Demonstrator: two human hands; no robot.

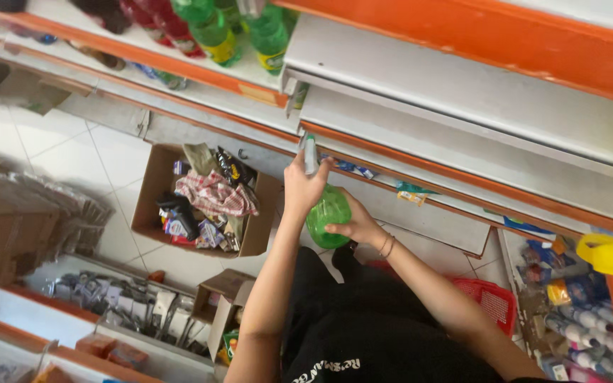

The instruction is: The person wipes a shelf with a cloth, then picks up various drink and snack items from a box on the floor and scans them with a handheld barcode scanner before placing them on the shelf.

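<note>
Left hand (305,186) is gripping the white neck of a green spray bottle (328,213), held in the air before the grey and orange shelves (462,92). Right hand (352,225) is cupping the bottle's round body from the side. Farther left, an open cardboard box (152,177) of packets is sitting on the tiled floor (72,156).

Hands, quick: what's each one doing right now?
Left hand: closed around the top of the green spray bottle.
Right hand: holding the bottle's round green body from the side.
</note>
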